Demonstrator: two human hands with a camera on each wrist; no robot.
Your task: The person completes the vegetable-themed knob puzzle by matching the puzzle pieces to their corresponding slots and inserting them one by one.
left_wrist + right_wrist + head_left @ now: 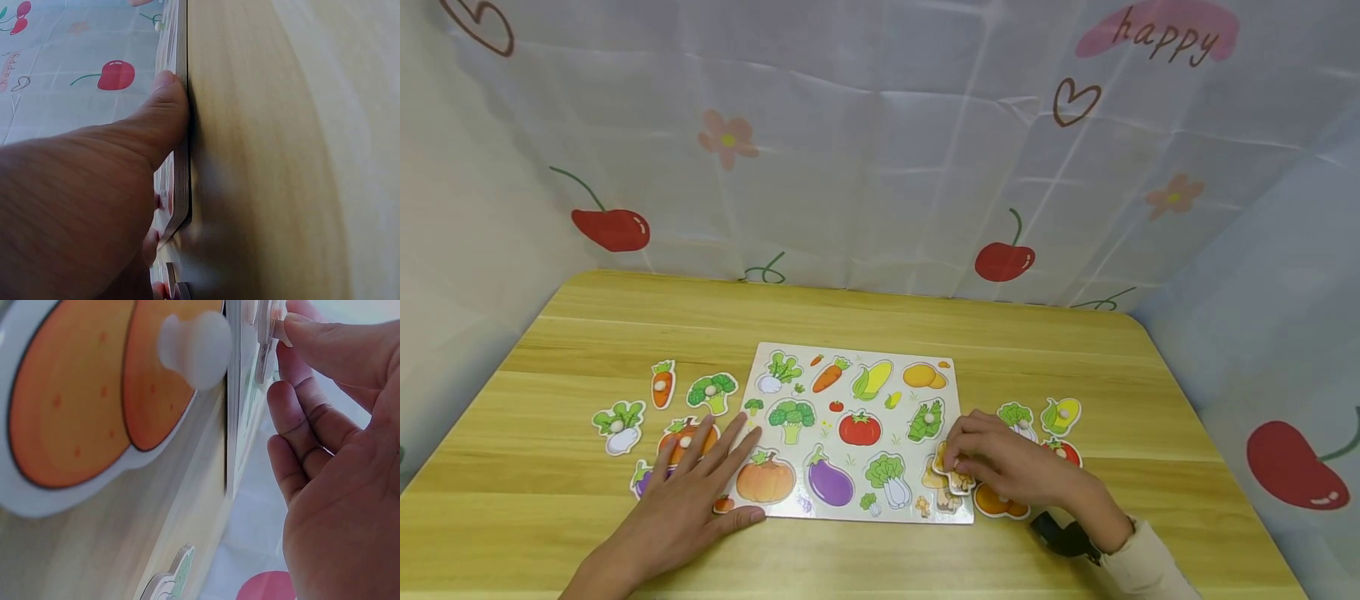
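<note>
A wooden vegetable puzzle board (820,500) lies on the table. My right hand (1000,458) pinches a mushroom puzzle piece (961,483) by its knob, over the mushroom picture at the board's lower right corner. In the right wrist view the thumb and a finger meet at the knob of that mushroom piece (265,356), while the other fingers are bent. My left hand (677,508) lies with fingers spread across the board's lower left edge, its thumb (165,106) on the near edge. A green pea piece (927,420) with a knob sits in the board.
Left of the board lie carrot (662,392), broccoli (718,400), turnip (622,442), pumpkin (673,433) and eggplant (642,477) pieces. To its right are cabbage (1015,414), corn (1063,415), tomato (1067,452) and orange potato-like (992,502) pieces. Printed curtains surround the table.
</note>
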